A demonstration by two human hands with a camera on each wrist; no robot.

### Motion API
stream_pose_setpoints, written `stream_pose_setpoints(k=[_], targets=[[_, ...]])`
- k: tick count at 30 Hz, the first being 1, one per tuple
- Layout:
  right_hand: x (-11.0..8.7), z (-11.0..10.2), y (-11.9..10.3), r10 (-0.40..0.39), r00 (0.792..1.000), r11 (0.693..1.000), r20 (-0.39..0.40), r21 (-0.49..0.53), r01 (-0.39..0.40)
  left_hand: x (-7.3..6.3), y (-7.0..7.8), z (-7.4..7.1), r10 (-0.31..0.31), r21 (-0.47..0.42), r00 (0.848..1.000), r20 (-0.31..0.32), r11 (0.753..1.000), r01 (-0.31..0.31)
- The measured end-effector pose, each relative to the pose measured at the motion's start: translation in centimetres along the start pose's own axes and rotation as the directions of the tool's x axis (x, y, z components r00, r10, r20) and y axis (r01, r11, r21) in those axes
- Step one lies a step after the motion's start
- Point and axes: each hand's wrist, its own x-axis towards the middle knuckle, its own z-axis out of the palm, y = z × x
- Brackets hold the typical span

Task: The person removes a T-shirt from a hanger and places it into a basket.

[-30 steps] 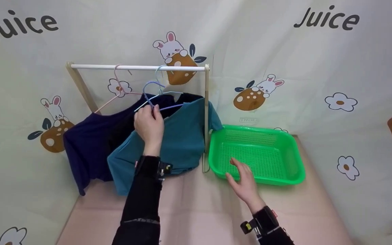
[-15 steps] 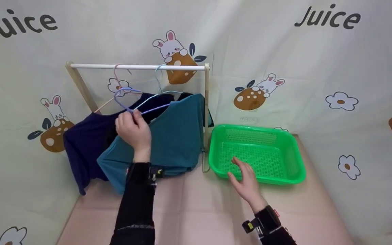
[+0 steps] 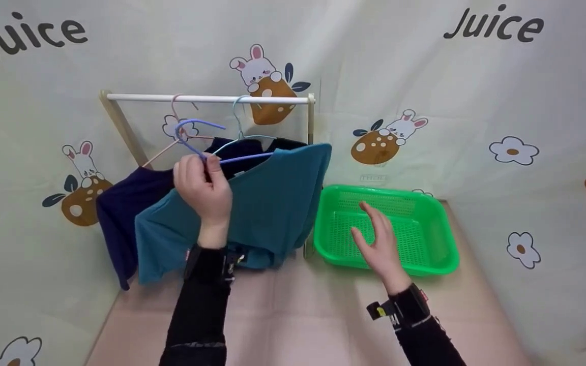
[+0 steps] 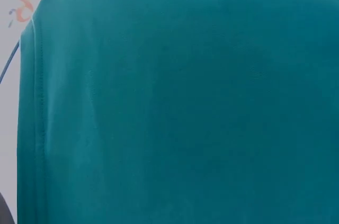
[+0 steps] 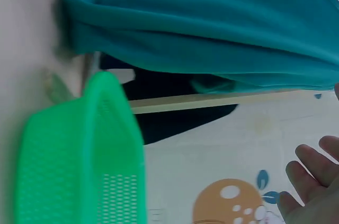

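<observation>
One purple hanger (image 3: 206,145) in left hand (image 3: 202,189), hook up-left, bar level

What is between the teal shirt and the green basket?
In the head view, the rack's upright wooden post stands between the teal shirt and the green basket; the shirt's right edge overlaps it.

teal shirt (image 5: 212,17), green basket (image 5: 79,166), wooden post (image 5: 212,100), fingertips (image 5: 312,163)

Wooden rack w/ white rail (image 3: 206,98) at back-left. Navy shirt (image 3: 120,203) on pink hanger (image 3: 171,137), black garment (image 3: 283,144) on pale-blue hanger (image 3: 237,119). Cartoon bunny backdrop (image 3: 476,101) w/ "Juice" print. Pinkish desk (image 3: 298,315) below.
</observation>
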Motion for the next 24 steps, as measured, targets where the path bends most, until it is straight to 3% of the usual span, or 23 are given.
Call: stream_pose_setpoints(k=[5,9,13,18,24], targets=[[1.9,-1.2,-1.4,-0.028,0.999,0.999,-0.047,0.021,0.029,0.6,2.2,0.1,0.038,-0.072,0.999,0.026,0.997,-0.036],[2.8,-1.9,-2.1,-0.072,0.993,0.995,-0.092,0.055,0.077,0.2,3.6,0.2,0.062,-0.117,0.994,0.096,0.992,-0.051],[3.1,-2.2,-2.6,-0.083,0.991,0.991,-0.107,0.094,0.093,-0.8,4.5,0.4,0.091,-0.146,0.981,0.172,0.987,-0.066],[2.9,-2.3,-3.5,-0.058,0.996,0.989,-0.065,0.131,0.066,-2.4,5.2,0.7,0.129,-0.163,0.962,0.242,0.982,-0.091],[2.4,-3.1,-6.1,-0.064,0.997,0.995,-0.051,0.073,0.068,-3.9,5.2,0.8,0.139,-0.159,0.945,0.295,0.983,-0.094]])
